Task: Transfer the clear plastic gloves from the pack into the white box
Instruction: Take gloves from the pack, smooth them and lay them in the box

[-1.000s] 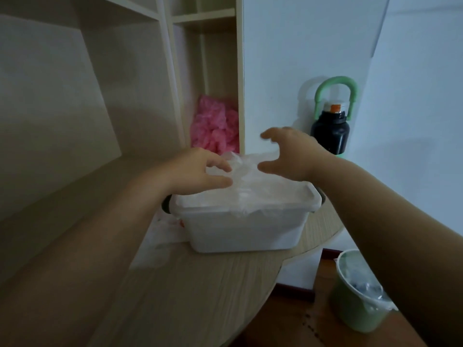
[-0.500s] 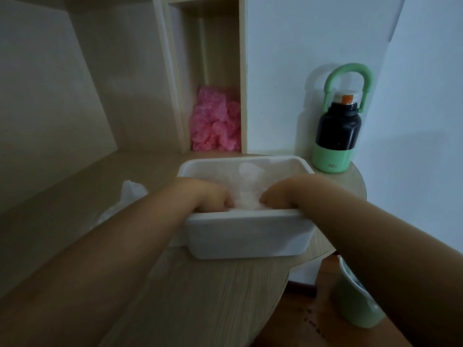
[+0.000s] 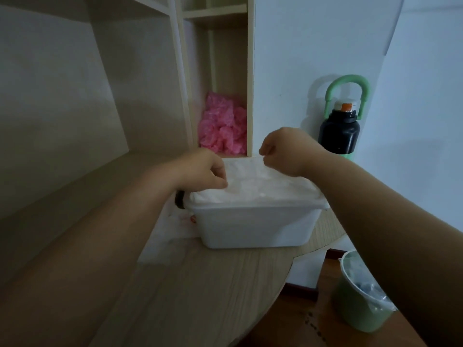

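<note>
the clear gloves (image 3: 263, 189) lie as a crumpled, milky layer across the top of the white box (image 3: 250, 226). they cover its opening and hang a little over the near rim and the right corner. the left hand (image 3: 203, 169) is at the left end of this layer. its grip is closed on the plastic, thumb and fingertips pinched together on it just above the box's left rim. the right hand (image 3: 285, 151) is at the far edge, knuckles up and fingers curled. its grip is clamped on the back edge of the gloves, which is lifted slightly there. both forearms reach in from the near corners of the view.

the box stands on the counter (image 3: 200, 296), near its rounded right end. the pack (image 3: 167, 236) lies flat on the counter just left of the box, touching its left side and partly under the left forearm. a small dark thing (image 3: 179, 199) shows at the box's left end, too hidden to tell what it is.

behind the box, a pink bundle (image 3: 223, 126) fills the bottom of a narrow shelf (image 3: 220, 58) compartment. right of that, a black bottle (image 3: 338, 131) with a green handle stands by the wall. a green bin (image 3: 360, 309) with a clear liner sits on the floor below the counter's right edge.
</note>
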Demonstrator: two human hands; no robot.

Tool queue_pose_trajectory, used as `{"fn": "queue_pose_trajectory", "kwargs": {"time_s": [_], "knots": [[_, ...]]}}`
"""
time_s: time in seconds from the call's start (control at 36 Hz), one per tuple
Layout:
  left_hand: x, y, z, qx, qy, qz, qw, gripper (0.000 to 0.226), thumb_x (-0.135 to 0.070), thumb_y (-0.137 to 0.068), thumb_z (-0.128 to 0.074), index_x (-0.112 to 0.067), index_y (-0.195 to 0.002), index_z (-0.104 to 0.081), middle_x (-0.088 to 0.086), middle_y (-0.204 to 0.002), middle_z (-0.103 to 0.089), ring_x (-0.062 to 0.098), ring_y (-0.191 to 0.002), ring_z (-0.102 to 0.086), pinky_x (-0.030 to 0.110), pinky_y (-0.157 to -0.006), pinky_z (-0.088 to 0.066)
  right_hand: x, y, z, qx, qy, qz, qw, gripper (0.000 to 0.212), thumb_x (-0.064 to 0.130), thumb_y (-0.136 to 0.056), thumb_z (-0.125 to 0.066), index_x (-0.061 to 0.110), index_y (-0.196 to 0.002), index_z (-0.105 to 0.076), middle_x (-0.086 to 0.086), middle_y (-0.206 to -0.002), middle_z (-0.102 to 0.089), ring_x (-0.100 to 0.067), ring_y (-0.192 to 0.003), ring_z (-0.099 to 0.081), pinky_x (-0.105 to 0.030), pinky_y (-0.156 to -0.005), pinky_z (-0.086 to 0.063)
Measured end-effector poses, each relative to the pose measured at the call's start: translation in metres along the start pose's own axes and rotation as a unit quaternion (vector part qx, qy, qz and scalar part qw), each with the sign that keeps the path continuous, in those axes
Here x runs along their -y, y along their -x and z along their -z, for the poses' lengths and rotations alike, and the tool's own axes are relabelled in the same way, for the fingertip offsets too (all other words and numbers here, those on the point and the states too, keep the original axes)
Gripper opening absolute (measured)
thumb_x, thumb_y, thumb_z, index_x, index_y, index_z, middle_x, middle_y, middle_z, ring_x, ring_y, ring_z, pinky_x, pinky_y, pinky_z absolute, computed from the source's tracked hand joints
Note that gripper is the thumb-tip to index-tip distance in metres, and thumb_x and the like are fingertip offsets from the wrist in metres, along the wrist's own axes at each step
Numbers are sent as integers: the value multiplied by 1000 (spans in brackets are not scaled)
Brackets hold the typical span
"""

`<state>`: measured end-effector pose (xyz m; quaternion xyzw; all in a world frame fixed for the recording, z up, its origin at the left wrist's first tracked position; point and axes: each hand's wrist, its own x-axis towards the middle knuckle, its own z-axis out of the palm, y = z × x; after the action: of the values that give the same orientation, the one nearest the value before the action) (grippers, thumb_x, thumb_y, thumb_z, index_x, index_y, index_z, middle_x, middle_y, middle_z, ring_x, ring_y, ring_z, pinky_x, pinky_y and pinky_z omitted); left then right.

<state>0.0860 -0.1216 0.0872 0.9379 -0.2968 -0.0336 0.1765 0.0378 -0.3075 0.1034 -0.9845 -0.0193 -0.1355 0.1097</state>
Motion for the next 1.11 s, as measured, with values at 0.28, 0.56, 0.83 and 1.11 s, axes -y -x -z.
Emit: {"fn": "queue_pose_trajectory", "kwargs": {"time_s": [0.28,0.56,0.83,1.11], "knots": [[-1,10,-12,-37,63,-35,997,23,-30,-92,-60,-25,-114,-67,-9,-116,-65,6,-104,-59,30,-94,-47,21,12,-6,110,135,5,985,37,35,-94,-53,7,-117,-65,-8,-122,-59,-24,-111,-54,-29,-94,-40],[-22,-19,-25,184,-62,7,981,28,-38,-96,-51,-31,-118,-67,-17,-113,-63,3,-98,-54,20,-90,-36,-22,-1,-15,345,22,-67,936,34,37,-94,-50,17,-119,-63,1,-111,-61,-18,-104,-58,-33,-95,-44],[-18,-44,-44,296,-157,58,940,37,-27,-97,-51,-19,-133,-54,2,-136,-53,22,-121,-50,31,-99,-36,-31,-13,-53,374,128,-22,918,39,28,-101,-37,11,-134,-48,-8,-140,-46,-25,-125,-44,-37,-107,-30],[-4,-47,-47,278,-121,71,950,29,-30,-96,-52,-22,-121,-63,1,-126,-59,23,-112,-55,44,-101,-44,-35,-10,-17,107,-141,-15,984,33,16,-83,-69,13,-116,-64,5,-98,-61,-12,-86,-58,-22,-77,-46]]}}
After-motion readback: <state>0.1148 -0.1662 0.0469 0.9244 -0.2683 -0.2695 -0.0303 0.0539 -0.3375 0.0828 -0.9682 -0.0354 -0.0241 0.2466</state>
